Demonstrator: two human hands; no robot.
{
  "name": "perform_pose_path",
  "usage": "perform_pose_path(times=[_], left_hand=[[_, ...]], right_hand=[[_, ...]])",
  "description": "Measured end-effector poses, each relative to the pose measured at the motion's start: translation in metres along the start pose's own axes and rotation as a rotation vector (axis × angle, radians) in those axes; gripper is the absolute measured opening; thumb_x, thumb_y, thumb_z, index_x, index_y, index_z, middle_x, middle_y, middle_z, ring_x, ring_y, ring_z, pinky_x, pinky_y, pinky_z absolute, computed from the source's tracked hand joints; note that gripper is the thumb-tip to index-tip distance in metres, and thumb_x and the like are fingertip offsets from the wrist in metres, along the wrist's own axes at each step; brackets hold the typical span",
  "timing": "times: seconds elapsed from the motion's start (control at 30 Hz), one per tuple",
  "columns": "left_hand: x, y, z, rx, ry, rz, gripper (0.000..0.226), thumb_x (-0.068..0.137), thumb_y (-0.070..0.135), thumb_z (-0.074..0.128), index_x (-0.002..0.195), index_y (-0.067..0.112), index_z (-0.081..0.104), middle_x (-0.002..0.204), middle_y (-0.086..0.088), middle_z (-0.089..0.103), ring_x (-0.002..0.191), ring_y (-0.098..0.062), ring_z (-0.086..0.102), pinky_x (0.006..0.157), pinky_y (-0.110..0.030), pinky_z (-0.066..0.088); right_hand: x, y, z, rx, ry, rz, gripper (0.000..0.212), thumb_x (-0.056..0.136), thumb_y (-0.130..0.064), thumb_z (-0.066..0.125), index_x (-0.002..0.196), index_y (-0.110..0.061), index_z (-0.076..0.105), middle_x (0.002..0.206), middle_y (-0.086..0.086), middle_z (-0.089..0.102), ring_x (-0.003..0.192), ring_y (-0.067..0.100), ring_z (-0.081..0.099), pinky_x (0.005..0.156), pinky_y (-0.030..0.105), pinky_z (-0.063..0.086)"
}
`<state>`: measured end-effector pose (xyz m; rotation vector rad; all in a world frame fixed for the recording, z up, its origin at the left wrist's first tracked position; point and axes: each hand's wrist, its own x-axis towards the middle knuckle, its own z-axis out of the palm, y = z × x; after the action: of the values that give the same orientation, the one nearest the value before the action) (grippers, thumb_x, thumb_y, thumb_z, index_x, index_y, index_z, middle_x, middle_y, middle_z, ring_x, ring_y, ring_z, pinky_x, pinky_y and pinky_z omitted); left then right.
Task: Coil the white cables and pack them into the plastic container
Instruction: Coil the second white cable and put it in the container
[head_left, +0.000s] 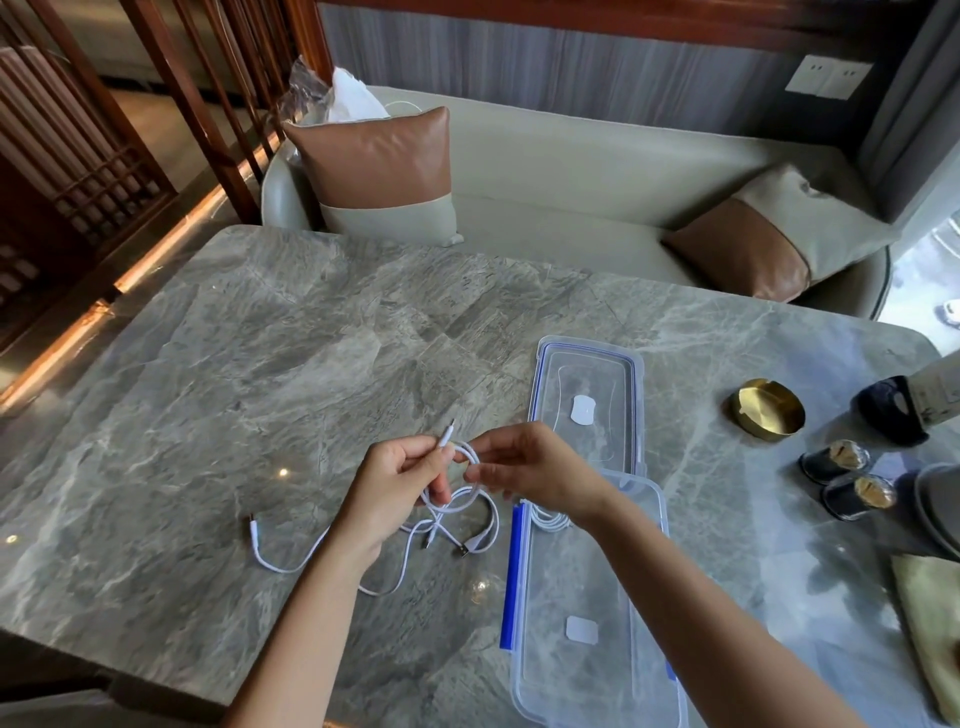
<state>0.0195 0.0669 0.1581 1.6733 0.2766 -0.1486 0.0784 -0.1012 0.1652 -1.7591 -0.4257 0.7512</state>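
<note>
Above a grey marble desk (234, 364), a person winds a white cable (462, 467) into a loop, both hands raised just over the surface near the middle of the scene. The left hand (400, 483) pinches the cable close to its plug, which sticks up and away between the fingertips; the right hand (524, 467) is pressed together on the far-right side of the same loop, guiding the next turn. The rest of the cable trails down to the desk, where it mingles with loose white cables (363, 561) lying in slack curves to the near left, plugs scattered among them (how many separate leads there are cannot be told from the tangle).

Just right of the hands stands the open plastic container (587, 649), clear with a blue clasp along its left side; one coiled cable (550, 519) already appears to rest at its far end, partly hidden behind the right wrist. The clear lid (587, 374) lies flat on the desk farther off, touching or nearly touching the container's far edge. A brass ashtray (769, 410) sits well apart to the right.

The coiling step looks under way, with the job only partly done. The next move probably calls for drawing the trailing length up through the left hand's pinch, turn by turn, without snagging the neighbouring leads, then lowering the finished coil into the container.
</note>
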Motion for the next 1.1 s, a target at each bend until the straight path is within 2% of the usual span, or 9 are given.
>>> perform_pose_path(times=[0.13, 0.33, 0.43, 0.53, 0.67, 0.77, 0.83, 0.97, 1.1], left_hand=[[-0.002, 0.003, -0.002, 0.090, -0.045, 0.010, 0.012, 0.087, 0.015, 0.061, 0.094, 0.006, 0.062, 0.053, -0.003, 0.066, 0.052, -0.008, 0.058, 0.059, -0.013, 0.044], [-0.003, 0.004, 0.004, 0.279, 0.097, 0.101, 0.027, 0.083, 0.024, 0.067, 0.101, 0.027, 0.048, 0.063, 0.004, 0.073, 0.060, -0.013, 0.065, 0.062, -0.017, 0.044], [-0.002, 0.005, 0.002, 0.370, 0.078, 0.118, 0.013, 0.083, 0.027, 0.067, 0.093, 0.026, 0.061, 0.064, 0.008, 0.073, 0.064, -0.014, 0.068, 0.069, -0.030, 0.051], [-0.001, 0.005, 0.001, 0.498, 0.126, 0.159, 0.007, 0.080, 0.030, 0.069, 0.085, 0.025, 0.068, 0.064, 0.009, 0.072, 0.064, -0.011, 0.068, 0.068, -0.038, 0.054], [0.000, 0.007, 0.002, 0.655, 0.262, 0.200, 0.013, 0.073, 0.041, 0.073, 0.079, 0.029, 0.069, 0.064, 0.012, 0.066, 0.061, -0.006, 0.060, 0.056, -0.030, 0.046], [0.002, 0.004, 0.002, 0.733, 0.301, 0.256, 0.017, 0.069, 0.045, 0.076, 0.071, 0.030, 0.067, 0.070, 0.011, 0.054, 0.062, -0.009, 0.051, 0.051, -0.029, 0.040], [0.005, 0.001, 0.001, 0.727, 0.284, 0.283, 0.018, 0.067, 0.045, 0.077, 0.070, 0.030, 0.066, 0.075, 0.010, 0.049, 0.067, -0.009, 0.051, 0.054, -0.031, 0.042], [0.009, -0.003, -0.003, 0.520, 0.132, 0.205, 0.023, 0.065, 0.046, 0.077, 0.067, 0.026, 0.065, 0.065, 0.009, 0.064, 0.062, -0.008, 0.060, 0.064, -0.037, 0.050], [0.010, -0.008, -0.003, 0.383, -0.016, 0.124, 0.023, 0.066, 0.048, 0.075, 0.066, 0.027, 0.068, 0.052, 0.009, 0.059, 0.050, -0.003, 0.046, 0.056, -0.030, 0.039]], right_hand=[[0.003, -0.001, -0.002, -0.189, 0.048, -0.025, 0.010, 0.084, -0.010, 0.067, 0.092, -0.008, 0.072, 0.067, 0.003, 0.067, 0.051, 0.008, 0.056, 0.053, 0.020, 0.051], [-0.001, 0.001, 0.004, -0.286, 0.147, -0.090, 0.015, 0.083, -0.007, 0.062, 0.087, -0.018, 0.070, 0.060, 0.005, 0.065, 0.049, 0.015, 0.057, 0.056, 0.030, 0.052], [-0.003, 0.001, 0.002, -0.343, 0.165, -0.119, 0.018, 0.083, -0.008, 0.060, 0.087, -0.022, 0.071, 0.065, 0.012, 0.067, 0.052, 0.021, 0.059, 0.060, 0.033, 0.052], [-0.004, 0.000, -0.001, -0.363, 0.156, -0.126, 0.019, 0.082, -0.007, 0.061, 0.087, -0.021, 0.073, 0.062, 0.006, 0.066, 0.048, 0.007, 0.054, 0.060, 0.028, 0.050], [-0.005, 0.000, -0.005, -0.348, 0.150, -0.130, 0.019, 0.083, -0.008, 0.062, 0.089, -0.021, 0.074, 0.059, -0.004, 0.062, 0.048, 0.002, 0.053, 0.059, 0.023, 0.049], [-0.004, 0.001, -0.007, -0.348, 0.146, -0.132, 0.020, 0.083, -0.008, 0.062, 0.089, -0.023, 0.074, 0.065, 0.002, 0.068, 0.053, 0.004, 0.058, 0.061, 0.027, 0.054], [-0.002, 0.002, -0.008, -0.366, 0.139, -0.131, 0.020, 0.083, -0.008, 0.063, 0.089, -0.024, 0.074, 0.065, 0.001, 0.069, 0.054, 0.001, 0.059, 0.063, 0.026, 0.054], [0.001, 0.005, -0.008, -0.430, 0.152, -0.143, 0.017, 0.085, -0.012, 0.063, 0.094, -0.022, 0.073, 0.068, -0.009, 0.067, 0.058, -0.006, 0.057, 0.066, 0.016, 0.046], [0.000, 0.007, -0.004, -0.479, 0.200, -0.159, 0.019, 0.085, -0.012, 0.062, 0.099, -0.020, 0.073, 0.085, -0.001, 0.074, 0.064, -0.006, 0.054, 0.067, 0.014, 0.042]])
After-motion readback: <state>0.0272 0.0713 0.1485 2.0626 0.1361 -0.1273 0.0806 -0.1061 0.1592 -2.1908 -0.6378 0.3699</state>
